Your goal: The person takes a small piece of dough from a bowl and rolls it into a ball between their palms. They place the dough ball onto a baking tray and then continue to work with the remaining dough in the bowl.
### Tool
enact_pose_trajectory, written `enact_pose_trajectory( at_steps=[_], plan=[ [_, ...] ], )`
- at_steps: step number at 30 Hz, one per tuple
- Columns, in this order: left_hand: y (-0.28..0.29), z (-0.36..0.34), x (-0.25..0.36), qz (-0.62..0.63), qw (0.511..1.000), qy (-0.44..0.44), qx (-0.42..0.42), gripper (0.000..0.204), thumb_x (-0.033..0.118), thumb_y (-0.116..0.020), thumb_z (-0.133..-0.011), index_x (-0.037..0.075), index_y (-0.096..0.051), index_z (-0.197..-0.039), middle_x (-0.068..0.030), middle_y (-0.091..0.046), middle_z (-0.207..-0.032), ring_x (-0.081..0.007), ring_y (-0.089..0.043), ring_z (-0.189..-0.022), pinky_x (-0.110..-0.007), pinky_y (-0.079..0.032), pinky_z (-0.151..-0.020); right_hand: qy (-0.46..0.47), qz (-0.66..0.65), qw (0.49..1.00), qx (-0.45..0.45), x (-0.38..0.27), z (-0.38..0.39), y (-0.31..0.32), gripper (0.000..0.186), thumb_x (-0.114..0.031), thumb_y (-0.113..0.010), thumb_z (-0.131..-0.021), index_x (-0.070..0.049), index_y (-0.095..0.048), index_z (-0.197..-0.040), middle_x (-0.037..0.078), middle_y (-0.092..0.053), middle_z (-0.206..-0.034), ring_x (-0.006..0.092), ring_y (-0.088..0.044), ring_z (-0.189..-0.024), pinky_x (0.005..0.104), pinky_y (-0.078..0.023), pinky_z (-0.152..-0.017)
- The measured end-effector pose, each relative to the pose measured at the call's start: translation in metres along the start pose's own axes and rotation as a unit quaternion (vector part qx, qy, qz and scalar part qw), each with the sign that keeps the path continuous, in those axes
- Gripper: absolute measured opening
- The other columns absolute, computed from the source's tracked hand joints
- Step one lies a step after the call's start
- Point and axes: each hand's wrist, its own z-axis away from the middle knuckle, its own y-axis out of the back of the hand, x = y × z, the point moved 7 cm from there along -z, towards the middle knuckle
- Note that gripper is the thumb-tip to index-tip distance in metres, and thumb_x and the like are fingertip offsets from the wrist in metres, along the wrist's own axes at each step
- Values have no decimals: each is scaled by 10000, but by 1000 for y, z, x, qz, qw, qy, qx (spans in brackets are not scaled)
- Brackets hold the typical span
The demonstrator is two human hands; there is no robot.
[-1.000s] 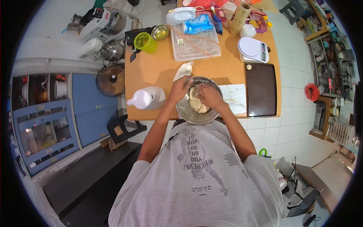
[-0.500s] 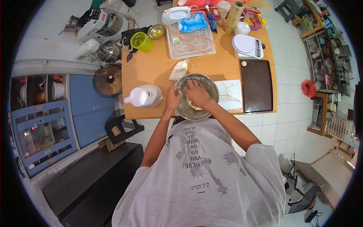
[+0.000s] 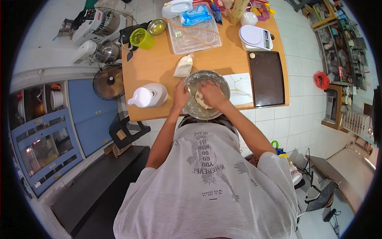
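A round metal mixing bowl (image 3: 193, 110), its inner wall smeared with white residue, sits at the table's front edge and juts a little past it. Inside lies a pale lump of dough (image 3: 201, 102). My left hand (image 3: 182, 95) grips the bowl's left rim. Reaching in from the right, my right hand (image 3: 211, 95) presses on the dough with curled fingers, which partly cover it and look slightly blurred. Just beyond the rim stands a tied clear bag of whitish powder (image 3: 183, 67). To the bowl's right, a white patterned sheet (image 3: 240, 89) lies partly behind it.
On the wooden table (image 3: 149, 75) are a white appliance (image 3: 151, 95) at left, a dark baking tray (image 3: 268, 79) and a kitchen scale (image 3: 256, 38) at right. Farther back are a green cup (image 3: 142, 39), a metal bowl (image 3: 156, 27) and a lidded plastic box (image 3: 191, 40). A fan (image 3: 109, 82) stands left.
My right hand's fingers have drawn back from the bowl's far side and curled over the dough. My left hand stays on the rim. The whole view has shifted slightly.
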Motion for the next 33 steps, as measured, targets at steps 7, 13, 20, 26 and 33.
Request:
enact_pose_trajectory(
  at_steps=[7, 13, 20, 26, 33],
  plan=[
    [3, -6, 4, 15, 1000, -10, -20, 374, -27, -603, -964, -27, -606, -1338, -322, -699, -1076, -516, -670, -1020, -491, -539, -823, -119, 122, 981, -94, 18, -35, -19, 573, -223, -775, -856, -59, -607, -1380, 146, -577, -1423, 353, -502, -1398, 666, -388, -1119],
    [-5, -7, -7, 48, 998, -8, -44, 363, -30, -610, -953, -37, -613, -1316, -324, -696, -1080, -512, -672, -1024, -501, -535, -833, -87, 158, 983, -26, 8, -23, -27, 708, -278, -809, -829, -67, -517, -1439, 116, -598, -1365, 324, -540, -1341, 685, -396, -1088],
    [-11, -8, -19, 80, 995, -53, -5, 338, -71, -599, -920, -42, -620, -1255, -306, -690, -1089, -506, -664, -1024, -518, -532, -836, -44, 162, 986, 26, 11, -32, -36, 714, -248, -803, -784, -73, -529, -1419, 101, -607, -1314, 296, -567, -1298, 650, -415, -1068],
    [-8, -39, -1, 83, 990, -114, -32, 382, -96, -588, -883, -24, -621, -1257, -297, -689, -1041, -492, -661, -1013, -514, -522, -831, -208, -25, 973, 96, 47, -34, -61, 892, -354, -788, -809, 30, -409, -1519, 262, -487, -1500, 391, -442, -1446, 635, -383, -1138],
    [-21, -78, 11, 36, 962, -105, -251, 345, -33, -625, -908, -7, -637, -1251, -299, -691, -950, -483, -666, -924, -519, -507, -795, -41, -289, 949, 121, 45, -18, -42, 887, -388, -799, -830, 71, -441, -1500, 312, -483, -1506, 457, -412, -1463, 522, -360, -1207]
  ],
)
